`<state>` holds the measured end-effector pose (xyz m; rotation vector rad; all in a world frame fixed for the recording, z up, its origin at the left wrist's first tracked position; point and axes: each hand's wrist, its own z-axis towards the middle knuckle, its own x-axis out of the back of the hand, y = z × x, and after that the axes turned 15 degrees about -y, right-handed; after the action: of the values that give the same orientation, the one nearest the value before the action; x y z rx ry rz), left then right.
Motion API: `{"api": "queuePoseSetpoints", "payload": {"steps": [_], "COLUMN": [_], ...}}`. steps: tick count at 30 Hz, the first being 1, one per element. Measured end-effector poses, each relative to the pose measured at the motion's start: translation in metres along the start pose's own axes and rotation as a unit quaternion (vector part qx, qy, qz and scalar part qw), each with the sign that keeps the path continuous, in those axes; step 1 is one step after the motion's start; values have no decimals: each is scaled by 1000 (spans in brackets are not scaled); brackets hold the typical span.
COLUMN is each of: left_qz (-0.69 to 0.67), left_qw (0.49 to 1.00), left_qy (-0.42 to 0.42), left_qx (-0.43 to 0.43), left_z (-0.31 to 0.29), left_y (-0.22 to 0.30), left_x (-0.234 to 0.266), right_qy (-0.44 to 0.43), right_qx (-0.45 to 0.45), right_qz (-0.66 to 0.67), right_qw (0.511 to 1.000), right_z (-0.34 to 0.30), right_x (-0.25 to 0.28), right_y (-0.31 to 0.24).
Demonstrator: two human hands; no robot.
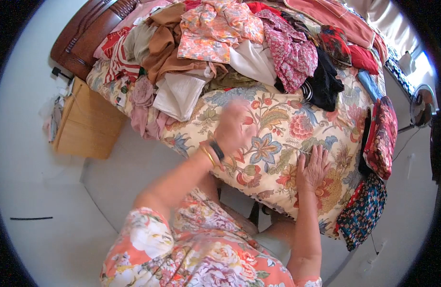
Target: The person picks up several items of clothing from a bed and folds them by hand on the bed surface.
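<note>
My left hand [232, 128] is over the near part of the bed's flowered cover [266, 150]. Motion smears its fingers, and nothing shows in it. A dark wristband [216, 150] and a gold bangle [208, 155] circle that wrist. Flat on the same cover, to the right, lies my right hand [314, 168] with its fingers stretched out and holding nothing. Beyond my left hand are a folded white garment [180, 94] and a large heap of clothes. An orange and pink patterned garment [213, 31] lies on top of the heap, beside a pink flowered one [291, 52].
Folded dark flowered clothes [364, 210] and a red patterned pile [383, 138] sit along the bed's right edge. A wooden cabinet [89, 124] stands to the left, near the dark wooden headboard [89, 36]. At the far right is a fan [421, 105].
</note>
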<state>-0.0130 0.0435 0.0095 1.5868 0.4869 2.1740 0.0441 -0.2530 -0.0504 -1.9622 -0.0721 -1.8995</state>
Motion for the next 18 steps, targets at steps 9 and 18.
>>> {"api": "queuePoseSetpoints", "payload": {"steps": [9, 18], "left_qz": [245, 55], "left_qw": [928, 985], "left_qy": [83, 160], "left_qx": [268, 31], "left_z": [106, 65], "left_y": [-152, -56], "left_x": [147, 168], "right_qy": [42, 68], "right_qx": [-7, 4], "right_qz": [-32, -37], "right_qw": [999, 997], "right_z": [0, -4], "right_x": [-6, -7], "right_y": [-2, 3]}}
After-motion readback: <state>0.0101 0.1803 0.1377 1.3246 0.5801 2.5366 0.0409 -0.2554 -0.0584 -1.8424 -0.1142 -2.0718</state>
